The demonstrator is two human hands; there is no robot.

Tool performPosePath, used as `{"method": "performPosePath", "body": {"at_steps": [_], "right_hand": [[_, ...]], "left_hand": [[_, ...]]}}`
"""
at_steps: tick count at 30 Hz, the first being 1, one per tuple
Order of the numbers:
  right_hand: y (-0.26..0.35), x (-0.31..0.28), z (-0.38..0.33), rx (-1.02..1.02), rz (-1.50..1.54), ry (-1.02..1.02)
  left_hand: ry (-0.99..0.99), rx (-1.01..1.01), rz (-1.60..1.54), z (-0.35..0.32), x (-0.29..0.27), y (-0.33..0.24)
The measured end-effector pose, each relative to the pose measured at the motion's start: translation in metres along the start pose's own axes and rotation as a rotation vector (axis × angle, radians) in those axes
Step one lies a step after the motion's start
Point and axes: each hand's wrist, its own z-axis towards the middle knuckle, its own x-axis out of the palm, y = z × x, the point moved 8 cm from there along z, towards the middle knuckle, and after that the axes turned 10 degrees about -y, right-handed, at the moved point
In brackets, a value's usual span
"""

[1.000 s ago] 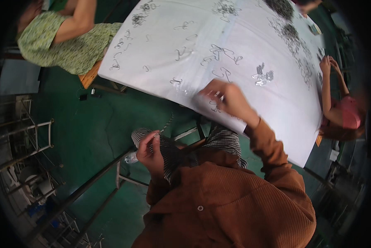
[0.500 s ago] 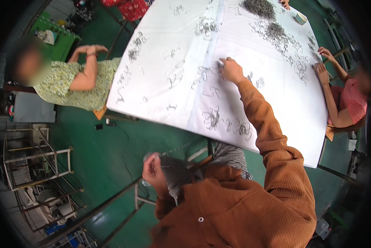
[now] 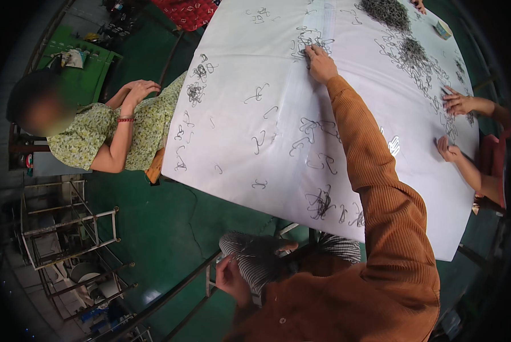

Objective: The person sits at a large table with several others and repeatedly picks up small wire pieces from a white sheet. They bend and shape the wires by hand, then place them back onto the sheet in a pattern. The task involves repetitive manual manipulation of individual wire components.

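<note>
Small dark bent-wire hooks, many S-shaped, lie scattered over a white-covered table (image 3: 232, 154). My right hand (image 3: 322, 64) reaches far across it, fingers stretched out, the fingertips touching a loose cluster of hooks (image 3: 304, 44). I cannot make out any hook held between those fingers. Low by my lap, off the table's near edge, my left hand (image 3: 231, 278) is closed with thumb and fingers together. What it pinches is too dark and small to tell. Another heap of hooks (image 3: 321, 202) lies near the front edge, left of my right forearm.
A dense pile of hooks (image 3: 386, 14) sits at the far right, near a small tub (image 3: 443, 29). At the right edge a co-worker's hands (image 3: 459, 104) work over hooks. Someone in a patterned green top (image 3: 99, 122) sits at the left. Metal frames (image 3: 67, 239) stand on the floor.
My right hand has moved farther out across the table to the far cluster. A thin chain-like strand seen at my left hand earlier no longer shows. The right co-worker's hands have shifted.
</note>
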Motion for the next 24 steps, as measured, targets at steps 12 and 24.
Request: {"method": "performPosePath", "body": {"at_steps": [12,24], "right_hand": [[-0.043,-0.083,-0.004,-0.067,0.241,-0.188],[0.058,0.009,0.031,0.046,0.018,0.134]], "left_hand": [[-0.003,-0.01,0.013,0.023,0.014,0.012],[0.002,-0.07,0.022,0.008,0.01,0.007]]}}
